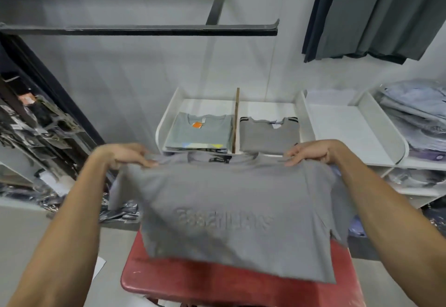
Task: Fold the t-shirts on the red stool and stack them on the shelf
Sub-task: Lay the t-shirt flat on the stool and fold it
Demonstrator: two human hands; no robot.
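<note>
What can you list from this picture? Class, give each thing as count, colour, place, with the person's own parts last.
held t-shirt: one, grey, raised lettering, over the stool
red stool: one, red, bottom centre
folded t-shirts: two piles, light grey left of the divider, grey with striped trim right of it
shelf: one, white, centre and right
hanging garments: several, dark grey and navy, top right
rails: two, black, upper left
left hand: grip on the shirt's left shoulder
right hand: grip on the right shoulder
</note>
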